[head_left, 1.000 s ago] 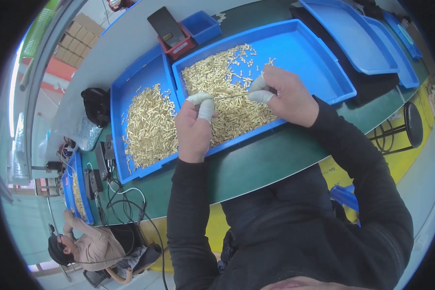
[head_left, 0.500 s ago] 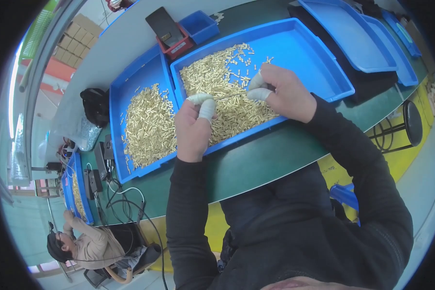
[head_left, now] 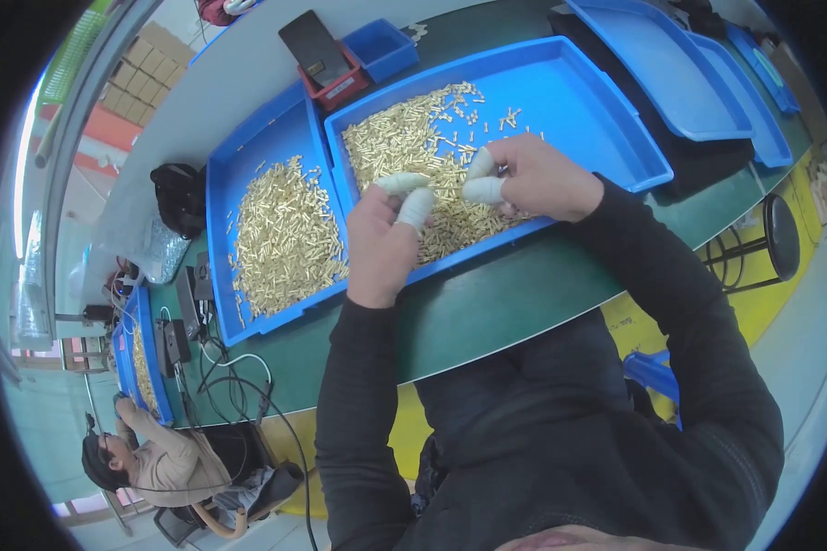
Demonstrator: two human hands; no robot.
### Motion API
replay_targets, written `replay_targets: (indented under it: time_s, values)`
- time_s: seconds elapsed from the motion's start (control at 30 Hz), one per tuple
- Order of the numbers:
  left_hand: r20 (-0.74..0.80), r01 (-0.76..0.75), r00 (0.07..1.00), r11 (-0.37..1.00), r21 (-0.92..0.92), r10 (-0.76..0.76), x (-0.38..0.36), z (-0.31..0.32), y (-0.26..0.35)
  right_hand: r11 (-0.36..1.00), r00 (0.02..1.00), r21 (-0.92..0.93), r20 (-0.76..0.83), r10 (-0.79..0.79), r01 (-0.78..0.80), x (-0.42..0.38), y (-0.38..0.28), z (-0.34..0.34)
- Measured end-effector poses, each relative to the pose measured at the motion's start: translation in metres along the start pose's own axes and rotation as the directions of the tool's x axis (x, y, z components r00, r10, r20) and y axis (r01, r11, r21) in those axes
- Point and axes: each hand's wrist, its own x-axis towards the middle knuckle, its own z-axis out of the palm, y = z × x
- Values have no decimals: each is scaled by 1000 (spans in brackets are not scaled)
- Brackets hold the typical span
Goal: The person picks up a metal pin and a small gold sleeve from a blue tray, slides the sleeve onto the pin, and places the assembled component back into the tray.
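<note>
My left hand (head_left: 383, 246) is over the front part of the right-hand blue tray (head_left: 606, 119), its thumb and forefinger wrapped in pale tape and drawn together. Facing it, a short gap away, is my right hand (head_left: 542, 179), taped the same way, with its fingers curled in a pinch. Whatever sits between the fingertips of either hand is too small to make out. Beneath both hands lies a heap of small brass-coloured metal pins (head_left: 390, 138). A few loose pins (head_left: 510, 118) lie apart on the tray floor, beyond my right hand.
A second blue tray (head_left: 220, 197) with another pin heap stands to the left. Behind are a red bin (head_left: 340, 89) and a small blue bin (head_left: 381, 50). Stacked trays (head_left: 671, 73) lie right. Cables (head_left: 234, 372) cross the left table edge, near a seated person (head_left: 170, 459).
My left hand has moved right, closer to my right hand. My right hand has come slightly down and left, and the loose pins beyond it show more fully.
</note>
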Motion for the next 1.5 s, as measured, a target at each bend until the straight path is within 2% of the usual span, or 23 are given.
replay_targets:
  time_s: [0.13,0.2,0.4,0.53,0.7,0.8,0.83,0.9,0.93,1.0,1.13,1.2,1.3,1.43,1.5]
  values:
    - [-34,-32,999,939,-341,22,8,-7,-12,998,1000,69,-4,2,-1,8,16,-10]
    - [15,8,1000,823,-568,0,9,-12,-11,998,998,27,-34,-58,59,3,7,-13]
    - [33,52,999,804,-593,-40,9,-14,-11,985,989,-95,-20,-146,143,2,10,-16]
    - [54,44,998,808,-587,-14,11,-15,-17,983,987,-89,-19,-161,158,2,11,-15]
    - [58,42,998,820,-571,-11,11,-16,-17,982,988,-115,-18,-151,148,4,15,-14]
    - [15,19,1000,852,-524,-13,9,-14,-16,963,978,-192,-43,-202,191,6,19,-15]
    - [-21,-5,1000,890,-455,-5,8,-13,-14,955,973,-209,-55,-224,208,5,20,-14]
    - [-153,-81,987,985,-151,57,7,-9,-10,920,946,-281,-99,-310,272,4,24,-12]
    - [-153,-95,985,990,-102,79,6,-9,-8,902,927,-302,-116,-356,309,4,26,-11]
    - [-138,-156,976,983,93,168,3,-10,-3,806,826,-395,-173,-536,440,4,29,-8]
    - [-100,-133,985,989,64,139,4,-11,-4,876,902,-311,-106,-418,370,2,21,-10]
    - [-11,-155,988,984,85,157,1,-6,-2,947,975,-236,10,-223,219,0,14,-11]
    - [-61,-148,986,986,74,153,2,-6,-6,967,976,-142,-22,-216,211,-2,10,-9]
    - [-130,-189,972,979,73,198,1,-3,-3,998,999,32,-12,-52,53,-1,11,-7]
    - [-167,-161,974,986,-30,154,1,-3,-1,995,1000,101,12,-10,9,3,18,-8]
